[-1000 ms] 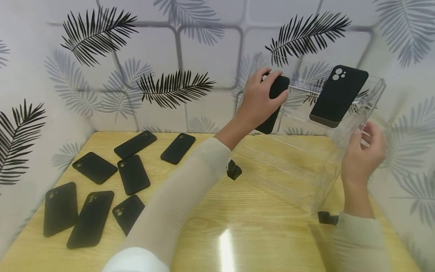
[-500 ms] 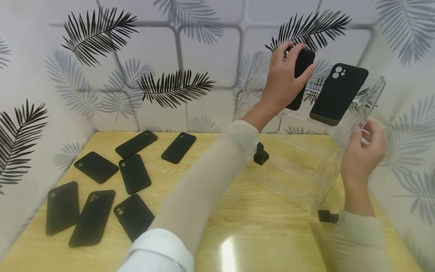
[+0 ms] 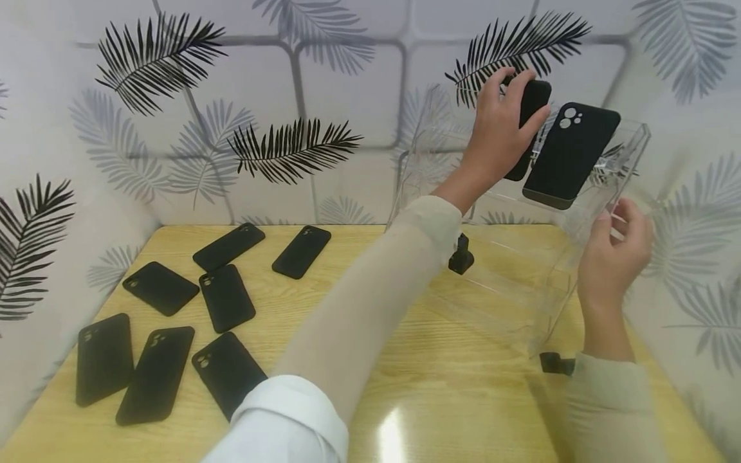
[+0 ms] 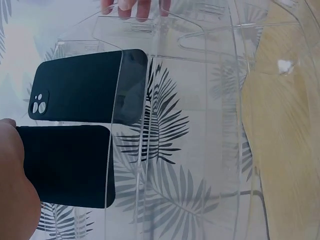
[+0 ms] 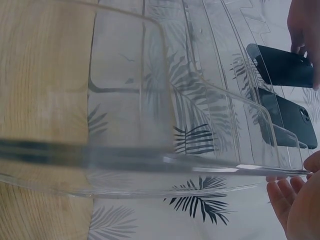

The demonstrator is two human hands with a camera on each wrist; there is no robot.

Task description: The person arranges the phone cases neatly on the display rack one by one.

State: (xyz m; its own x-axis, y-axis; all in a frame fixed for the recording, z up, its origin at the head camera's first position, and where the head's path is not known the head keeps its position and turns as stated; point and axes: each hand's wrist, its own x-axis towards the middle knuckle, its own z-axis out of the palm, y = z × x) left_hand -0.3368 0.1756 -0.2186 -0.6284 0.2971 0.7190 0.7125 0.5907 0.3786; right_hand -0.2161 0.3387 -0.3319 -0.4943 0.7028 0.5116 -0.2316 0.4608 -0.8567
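My left hand [image 3: 502, 135] grips a black phone case [image 3: 534, 106] by its camera end, fingers over the top and thumb along the side. In the left wrist view the lower end of this phone case [image 4: 70, 165] is at the clear stand's top tier; whether it touches the shelf I cannot tell. Just right of it, another black phone case [image 3: 573, 157] leans upright behind the front lip of that tier. My right hand [image 3: 616, 257] pinches the right side panel of the clear tiered acrylic display stand [image 3: 635, 157]. Its fingertips are partly hidden in the head view.
Several black phone cases lie flat on the left of the wooden table [image 3: 347, 411], among them one near the back [image 3: 302, 252]. Lower stand tiers [image 5: 215, 95] run below the top one. A leaf-patterned wall [image 3: 353, 83] stands close behind.
My left hand has carried its phone case up and right, until it is beside the case standing on the top tier. My right hand has kept its hold on the stand.
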